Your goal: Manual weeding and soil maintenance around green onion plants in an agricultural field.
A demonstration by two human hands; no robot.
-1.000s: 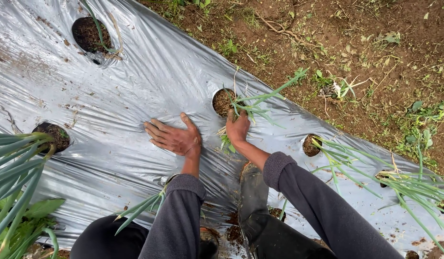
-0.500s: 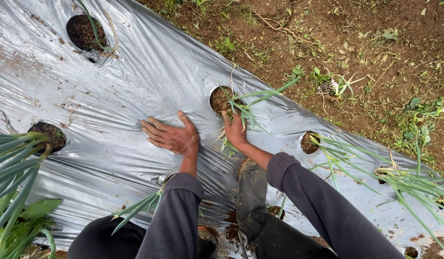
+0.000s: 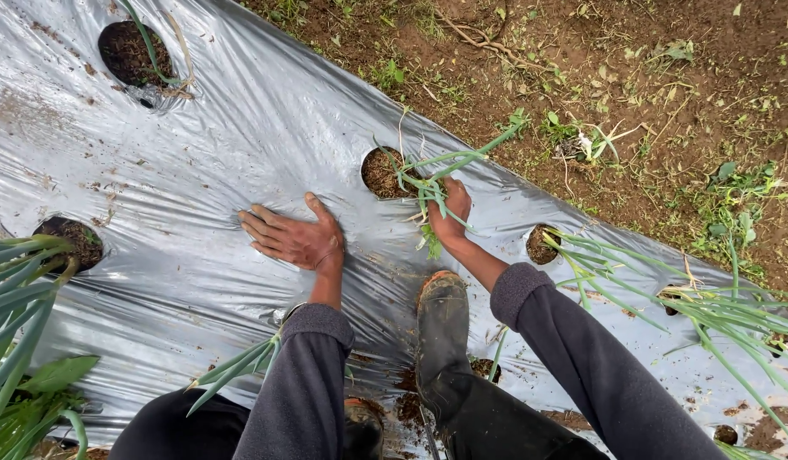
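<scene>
Surface: silver plastic mulch sheet (image 3: pixel 198 170) stretched over a raised bed, wrinkled and soil-flecked; its far edge runs diagonally from top centre down to the right, against bare brown soil (image 3: pixel 667 111) with scattered weeds.
Left hand (image 3: pixel 293 238): released — palm down and flat on the sheet, fingers spread toward the left, nothing in its grip.
Right hand (image 3: pixel 451 213): clenched around a thin green seedling (image 3: pixel 445 166), gripping it low on the stems; the leaves trail up and right toward the sheet's far edge.
Seedling position: its held end sits just beside the round planting hole (image 3: pixel 382 173) near the sheet's far edge; whether the roots are in the hole's soil cannot be told.
Neighbouring holes: one at the top-left corner area (image 3: pixel 130 53) with a limp stem lying in it; one at the left edge (image 3: pixel 70 240); one to the right of the right hand (image 3: pixel 540 245) — long green leaves sprawl from it.
Footwear: a muddy rubber boot (image 3: pixel 445 341) stands on the sheet between the two dark-sleeved forearms.
Near-left corner: broad green leaf blades (image 3: pixel 19 341) overhang the sheet.
</scene>
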